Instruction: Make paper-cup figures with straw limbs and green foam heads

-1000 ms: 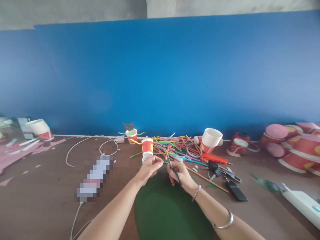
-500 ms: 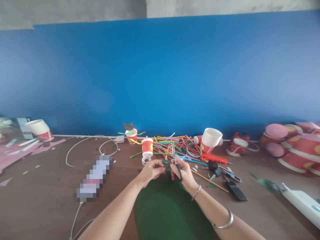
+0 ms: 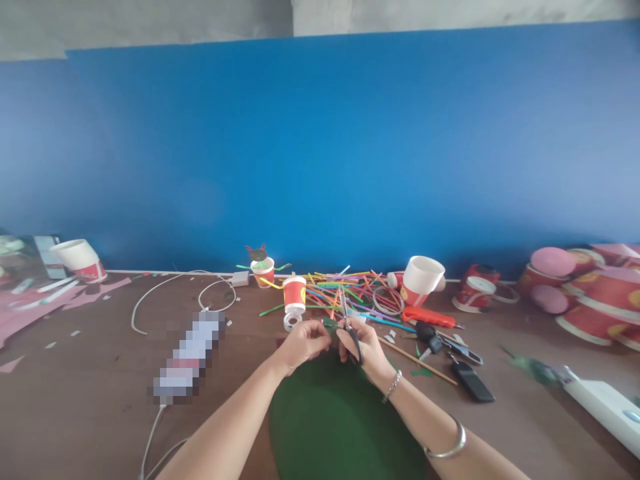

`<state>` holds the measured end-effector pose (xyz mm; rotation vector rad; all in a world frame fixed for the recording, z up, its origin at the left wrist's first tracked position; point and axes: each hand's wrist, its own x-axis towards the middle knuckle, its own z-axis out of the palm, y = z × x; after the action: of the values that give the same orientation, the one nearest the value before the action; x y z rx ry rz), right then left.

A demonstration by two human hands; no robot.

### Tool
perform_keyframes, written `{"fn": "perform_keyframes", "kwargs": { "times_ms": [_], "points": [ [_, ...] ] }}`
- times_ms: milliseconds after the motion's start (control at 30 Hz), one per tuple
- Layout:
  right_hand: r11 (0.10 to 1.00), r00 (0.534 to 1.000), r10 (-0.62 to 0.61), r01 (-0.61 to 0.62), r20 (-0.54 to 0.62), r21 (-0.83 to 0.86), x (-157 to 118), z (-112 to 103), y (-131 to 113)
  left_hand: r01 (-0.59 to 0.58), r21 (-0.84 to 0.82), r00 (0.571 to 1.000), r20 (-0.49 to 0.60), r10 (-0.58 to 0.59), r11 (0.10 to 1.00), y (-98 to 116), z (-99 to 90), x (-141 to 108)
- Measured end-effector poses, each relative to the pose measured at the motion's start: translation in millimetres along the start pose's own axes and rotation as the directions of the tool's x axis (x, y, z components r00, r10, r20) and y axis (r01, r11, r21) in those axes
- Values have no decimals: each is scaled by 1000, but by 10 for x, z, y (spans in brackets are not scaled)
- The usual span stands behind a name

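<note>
My right hand (image 3: 364,347) is closed around a pair of scissors (image 3: 344,303), dark-handled, with the metal blades pointing up and away. Thumb and fingers of my left hand (image 3: 306,347) are pinched together on a small piece of dark green paper (image 3: 329,323), mostly hidden by the fingers. Both hands are close together over the far end of a large dark green sheet (image 3: 340,420) that lies on the table. Just beyond my left hand are a roll of clear tape (image 3: 292,321) and a red and white paper cup (image 3: 295,293) with a yellow strip on its side.
Colourful sticks (image 3: 350,290) lie piled before the blue wall. To the right are a white cup (image 3: 423,277), an orange cutter (image 3: 430,317), keys (image 3: 430,338) and a black fob (image 3: 473,380). A blurred phone (image 3: 193,353) with a cable lies left, near pink paper (image 3: 30,310).
The scissors have tilted slightly to the left and my right fingers have shifted a little. My left hand keeps nearly the same place.
</note>
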<state>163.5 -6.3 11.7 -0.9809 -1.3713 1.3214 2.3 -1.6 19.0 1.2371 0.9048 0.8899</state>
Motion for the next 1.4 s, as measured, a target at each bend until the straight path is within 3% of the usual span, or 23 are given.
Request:
{"fn": "perform_keyframes", "kwargs": {
  "times_ms": [100,200,333,500,667,1400],
  "points": [
    [1000,1000,-7,8,19,-16,-4,12,-12,-103,-84,987,-134,91,991,6,-17,13],
    [998,993,41,-36,109,-55,-17,30,-13,-194,-141,945,-291,147,971,15,-24,22],
    [993,969,90,-69,231,-100,-41,46,18,-227,-164,914,-377,152,960,23,13,16],
    [990,951,122,-95,283,-104,-57,52,49,-220,-184,910,-393,133,958,14,99,-3],
    [989,956,125,-98,265,-112,-55,62,40,-211,-201,922,-365,127,956,-14,150,-5],
    [991,963,101,-75,250,-112,-60,68,21,-230,-234,931,-336,144,945,-25,155,-7]
  ]
}}
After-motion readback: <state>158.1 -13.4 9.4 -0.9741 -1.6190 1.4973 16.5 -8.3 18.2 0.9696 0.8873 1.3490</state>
